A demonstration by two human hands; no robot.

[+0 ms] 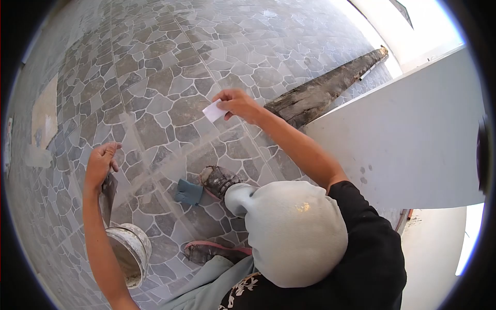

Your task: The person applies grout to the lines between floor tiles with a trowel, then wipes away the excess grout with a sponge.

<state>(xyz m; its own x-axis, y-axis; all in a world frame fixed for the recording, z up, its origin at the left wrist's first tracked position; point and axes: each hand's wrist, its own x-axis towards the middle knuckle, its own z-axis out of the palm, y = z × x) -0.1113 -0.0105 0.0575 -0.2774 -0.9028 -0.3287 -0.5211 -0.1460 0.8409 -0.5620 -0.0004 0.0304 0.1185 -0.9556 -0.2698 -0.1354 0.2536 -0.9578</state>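
Note:
In my right hand (236, 105) I pinch a small white flat card-like piece (214, 111) just above the stone-patterned floor (191, 106). My left hand (103, 161) is closed around a flat grey trowel-like blade (108, 195), seen nearly edge-on; its handle is hidden by the palm. Below that blade stands a smeared white bucket (144, 247) with greyish material inside. A folded blue-green sponge or cloth (189, 192) lies on the floor between the bucket and my shoe (218, 179).
A long, weathered wooden beam (323, 85) lies beyond my right arm. Beside it, a large white panel (403, 129) stretches across the right side. My bent knee (297, 232) is close below the camera. A beige board (45, 113) lies at the far left.

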